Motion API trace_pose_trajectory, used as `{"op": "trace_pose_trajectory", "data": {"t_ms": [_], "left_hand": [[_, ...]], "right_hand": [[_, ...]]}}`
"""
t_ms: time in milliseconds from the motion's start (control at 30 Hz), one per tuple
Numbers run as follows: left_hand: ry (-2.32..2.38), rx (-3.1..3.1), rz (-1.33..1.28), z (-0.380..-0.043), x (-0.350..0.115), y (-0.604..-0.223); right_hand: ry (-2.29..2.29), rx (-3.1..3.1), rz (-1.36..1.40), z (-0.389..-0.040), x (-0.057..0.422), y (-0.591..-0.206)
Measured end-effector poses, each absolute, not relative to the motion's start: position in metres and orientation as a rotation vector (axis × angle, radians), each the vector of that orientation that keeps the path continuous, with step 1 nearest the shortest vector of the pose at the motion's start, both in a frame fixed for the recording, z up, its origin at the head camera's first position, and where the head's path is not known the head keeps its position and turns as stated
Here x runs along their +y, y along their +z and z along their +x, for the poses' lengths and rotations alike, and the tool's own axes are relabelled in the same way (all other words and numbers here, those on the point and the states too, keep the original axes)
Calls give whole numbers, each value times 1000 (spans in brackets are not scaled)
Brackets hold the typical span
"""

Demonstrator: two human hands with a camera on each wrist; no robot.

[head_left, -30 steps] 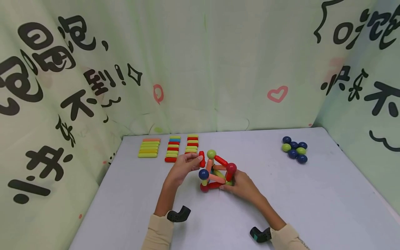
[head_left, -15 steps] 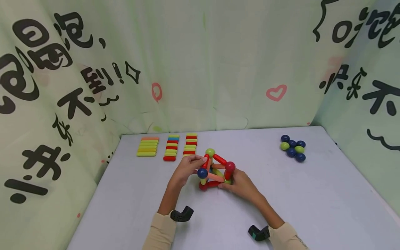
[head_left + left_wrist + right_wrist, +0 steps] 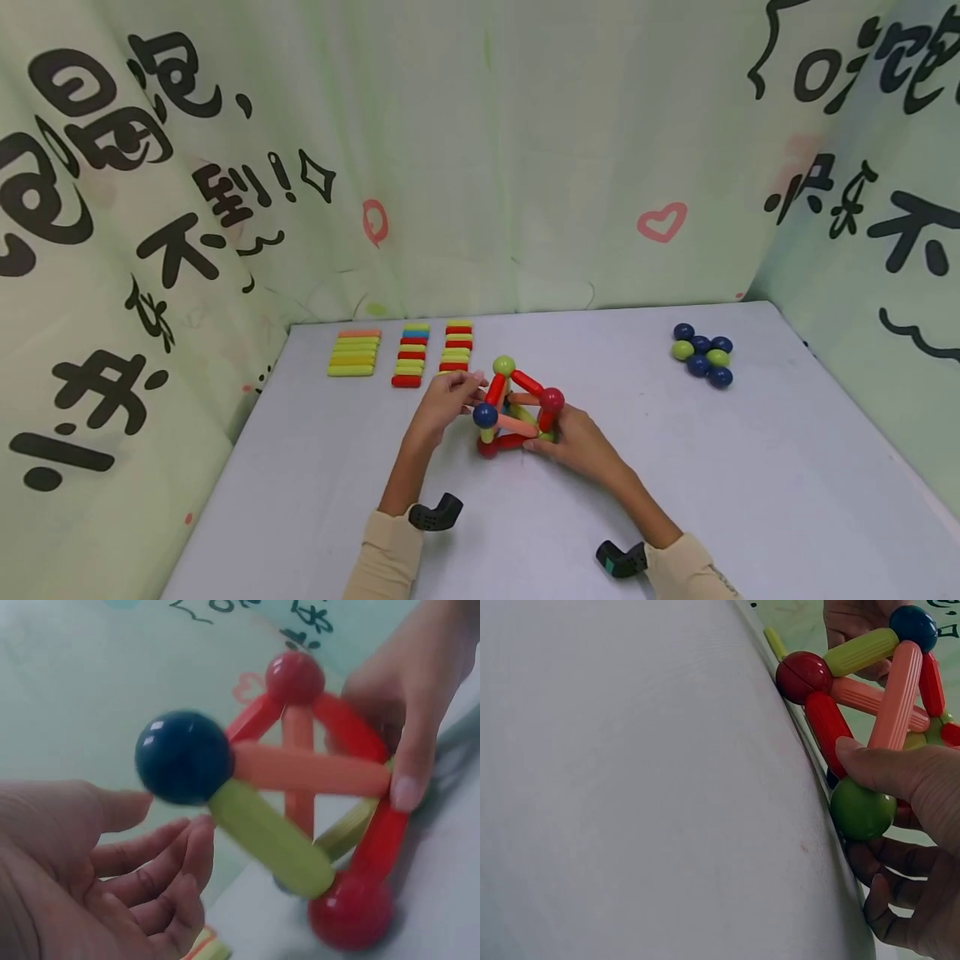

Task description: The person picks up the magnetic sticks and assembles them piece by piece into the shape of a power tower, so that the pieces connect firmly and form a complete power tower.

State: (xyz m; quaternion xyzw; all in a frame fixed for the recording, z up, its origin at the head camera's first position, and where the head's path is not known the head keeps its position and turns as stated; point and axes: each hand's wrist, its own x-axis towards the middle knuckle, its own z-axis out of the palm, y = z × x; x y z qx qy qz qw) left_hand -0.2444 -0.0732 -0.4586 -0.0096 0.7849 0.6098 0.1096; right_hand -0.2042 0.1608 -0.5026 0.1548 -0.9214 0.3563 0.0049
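red ribbed rods (image 3: 828, 726), glossy balls (image 3: 184, 759) — right grip (image 3: 576, 442) pinches the frame (image 3: 519, 426), left grip (image 3: 444, 405) spread.

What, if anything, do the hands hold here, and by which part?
The right hand holds the ball-and-rod frame by one corner, at a green ball and the adjoining end of a red rod. The left hand grips nothing.

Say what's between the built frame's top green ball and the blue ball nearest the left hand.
A red stick spans the stretch from the green ball to the blue ball. Shows in the head view; right wrist view has it too.
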Motion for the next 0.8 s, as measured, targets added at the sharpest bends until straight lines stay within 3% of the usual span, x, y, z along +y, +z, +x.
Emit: {"op": "trace_pose_trajectory", "data": {"t_ms": [367, 800], "left_hand": [[1269, 3032, -303, -258, -120, -489], [1170, 2983, -479, -258, -131, -500]], "right_hand": [[1074, -2879, 469, -204, 160, -502], [1057, -2873, 489, -200, 160, -501]]}}
